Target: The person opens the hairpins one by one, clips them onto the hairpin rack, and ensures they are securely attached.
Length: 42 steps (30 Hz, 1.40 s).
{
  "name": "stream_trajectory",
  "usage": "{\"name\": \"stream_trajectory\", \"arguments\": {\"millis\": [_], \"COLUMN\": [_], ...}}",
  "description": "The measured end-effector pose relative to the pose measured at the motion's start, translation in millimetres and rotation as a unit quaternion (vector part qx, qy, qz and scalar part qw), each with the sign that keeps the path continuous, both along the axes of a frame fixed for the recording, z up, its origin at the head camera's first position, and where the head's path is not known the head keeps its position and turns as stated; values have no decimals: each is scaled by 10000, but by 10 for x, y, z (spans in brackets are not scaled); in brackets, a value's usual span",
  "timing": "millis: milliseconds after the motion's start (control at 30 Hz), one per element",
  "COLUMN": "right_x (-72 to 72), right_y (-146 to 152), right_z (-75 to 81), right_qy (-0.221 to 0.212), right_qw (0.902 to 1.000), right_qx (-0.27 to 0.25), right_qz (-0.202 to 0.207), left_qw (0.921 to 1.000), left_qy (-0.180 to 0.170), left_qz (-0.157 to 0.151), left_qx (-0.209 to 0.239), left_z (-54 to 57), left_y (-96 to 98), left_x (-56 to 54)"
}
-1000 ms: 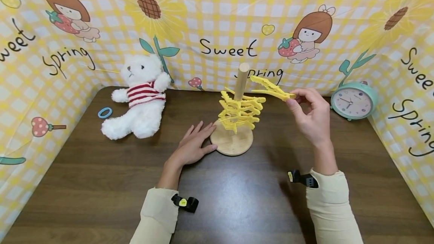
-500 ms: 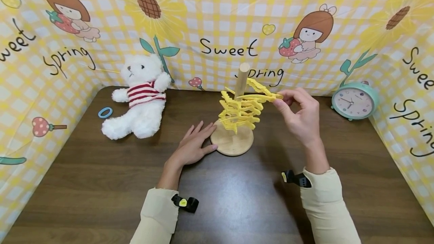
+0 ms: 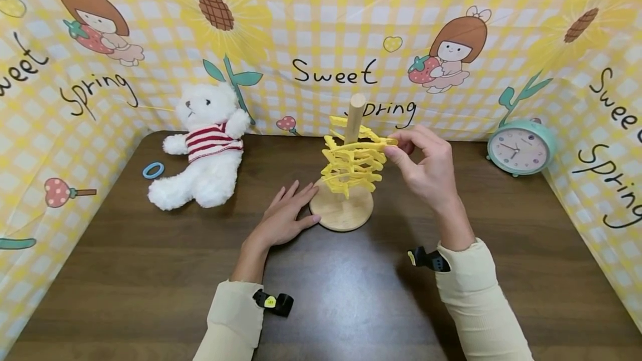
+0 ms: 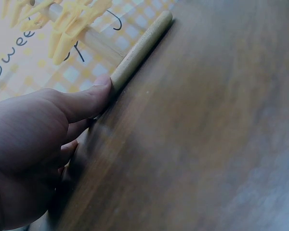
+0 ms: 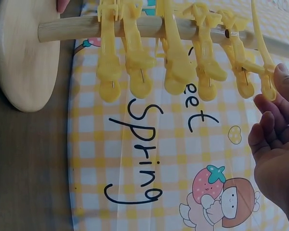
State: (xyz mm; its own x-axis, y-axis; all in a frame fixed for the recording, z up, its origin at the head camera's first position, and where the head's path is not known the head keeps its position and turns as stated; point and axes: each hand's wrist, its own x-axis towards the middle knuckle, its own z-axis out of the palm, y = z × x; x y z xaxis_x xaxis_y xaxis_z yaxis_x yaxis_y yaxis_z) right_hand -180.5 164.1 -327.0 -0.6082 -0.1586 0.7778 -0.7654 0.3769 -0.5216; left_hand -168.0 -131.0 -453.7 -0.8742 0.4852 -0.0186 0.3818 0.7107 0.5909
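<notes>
A round wooden base (image 3: 343, 213) carries an upright wooden post (image 3: 355, 116). Several yellow plastic hair clips (image 5: 135, 53) are clamped around the post, one above another. My right hand (image 3: 426, 166) pinches the handle end of the topmost yellow hair clip (image 5: 264, 53) between thumb and fingers. That clip's two arms lie on either side of the post, above the others. My left hand (image 3: 283, 213) rests flat on the table with fingers extended. In the left wrist view its thumb (image 4: 94, 98) touches the rim of the base.
A white teddy bear (image 3: 210, 166) in a striped shirt sits at the back left, with a blue ring (image 3: 153, 170) beside it. At the back right stands a mint alarm clock (image 3: 519, 148). Checked cloth (image 3: 321, 21) surrounds the brown table (image 3: 150, 272).
My right hand has moved left with the pinched hair clip, bringing its parted arms from right of the post to around it. My left hand has stayed against the base.
</notes>
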Motion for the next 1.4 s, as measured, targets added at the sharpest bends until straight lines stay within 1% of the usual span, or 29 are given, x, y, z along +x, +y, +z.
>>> {"name": "stream_trajectory", "arguments": {"millis": [300, 633, 867, 1100, 1233, 1267, 1400], "right_x": [-47, -84, -64, -51, -25, 12, 37], "right_y": [-13, -12, 19, 45, 53, 36, 55], "right_z": [28, 33, 10, -32, -78, -53, -87], "right_qy": [7, -40, -258, -530, -771, -816, -851], "right_qw": [9997, 9994, 9989, 9981, 9966, 9962, 9959], "right_qx": [233, 275, 305, 192, 88, 60, 68], "right_qz": [-24, 193, 229, 256, 272, 292, 307], "left_qw": [10000, 10000, 10000, 10000, 9999, 9999, 9998], "left_qy": [-4, -16, -25, -50, -83, -89, -156], "left_qz": [21, 23, -26, -55, -84, -88, -82], "left_qx": [-28, 13, 0, 30, -22, -19, 14], "left_z": [9, 31, 9, 8, -7, -10, 8], "left_y": [4, 14, 33, 46, 42, 39, 12], "left_x": [2, -9, -8, -18, -18, -15, -5]}}
